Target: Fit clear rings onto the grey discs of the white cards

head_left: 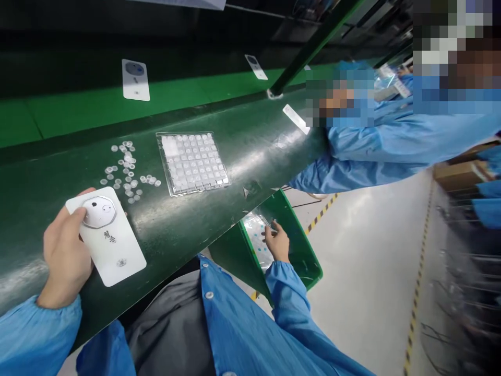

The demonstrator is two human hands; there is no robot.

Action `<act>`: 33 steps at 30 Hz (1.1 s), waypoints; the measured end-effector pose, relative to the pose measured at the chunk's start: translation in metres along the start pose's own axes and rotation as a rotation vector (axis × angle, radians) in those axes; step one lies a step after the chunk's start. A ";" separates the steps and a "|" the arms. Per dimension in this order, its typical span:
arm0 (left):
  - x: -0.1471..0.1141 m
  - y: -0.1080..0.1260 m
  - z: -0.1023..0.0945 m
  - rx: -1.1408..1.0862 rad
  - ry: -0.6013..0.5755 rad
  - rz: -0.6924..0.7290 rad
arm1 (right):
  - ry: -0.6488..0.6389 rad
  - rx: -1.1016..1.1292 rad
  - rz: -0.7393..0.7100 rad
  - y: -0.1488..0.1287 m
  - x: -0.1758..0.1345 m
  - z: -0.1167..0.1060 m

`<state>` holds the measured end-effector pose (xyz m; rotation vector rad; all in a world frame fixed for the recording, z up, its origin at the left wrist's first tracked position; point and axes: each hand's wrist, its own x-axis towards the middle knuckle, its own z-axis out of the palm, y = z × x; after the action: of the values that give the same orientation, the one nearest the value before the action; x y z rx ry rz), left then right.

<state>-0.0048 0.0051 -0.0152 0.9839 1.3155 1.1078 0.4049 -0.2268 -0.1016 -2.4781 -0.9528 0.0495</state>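
Note:
My left hand (68, 250) grips a white phone back cover (111, 245) by its upper left side, thumb beside the large round camera area. The cover is tilted above the green work surface, dark markings facing me. My right hand (277, 243) is over a green bin (301, 245) below the surface's edge, its fingers bent but apart. Beside those fingers lies clear plastic sheeting (256, 237) with small teal dots; whether they touch it I cannot tell. Several small translucent rings (127, 164) lie loose beyond the cover, left of a clear tray (195, 162) filled with small whitish pieces.
Two more white covers (135, 81) (256, 68) lie on the bright green strip behind. Another white cover (296, 119) rests near a co-worker's blue sleeve (371, 146) at right. A green post (313, 47) rises at the back edge. Yellow-black tape (420, 277) marks the floor.

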 end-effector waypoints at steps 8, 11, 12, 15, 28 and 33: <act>-0.007 0.008 0.004 -0.090 -0.043 -0.044 | 0.024 0.362 -0.399 -0.153 -0.010 -0.001; -0.005 0.003 -0.001 -0.088 -0.071 -0.030 | -0.140 0.383 -0.718 -0.230 -0.011 0.009; -0.005 0.002 -0.002 -0.090 -0.077 -0.028 | -0.181 0.330 -0.772 -0.250 -0.008 0.014; -0.007 0.001 -0.004 -0.094 -0.077 -0.035 | -0.253 0.078 -0.830 -0.289 0.008 0.032; -0.013 -0.002 -0.004 -0.026 -0.135 0.065 | -0.380 0.307 -0.799 -0.302 0.020 0.045; -0.015 -0.006 -0.005 0.266 -0.180 0.368 | -0.787 0.582 -0.702 -0.314 0.010 0.029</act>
<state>-0.0082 -0.0111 -0.0180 1.5334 1.1812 1.1008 0.2116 -0.0072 0.0151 -1.4661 -1.7587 0.9603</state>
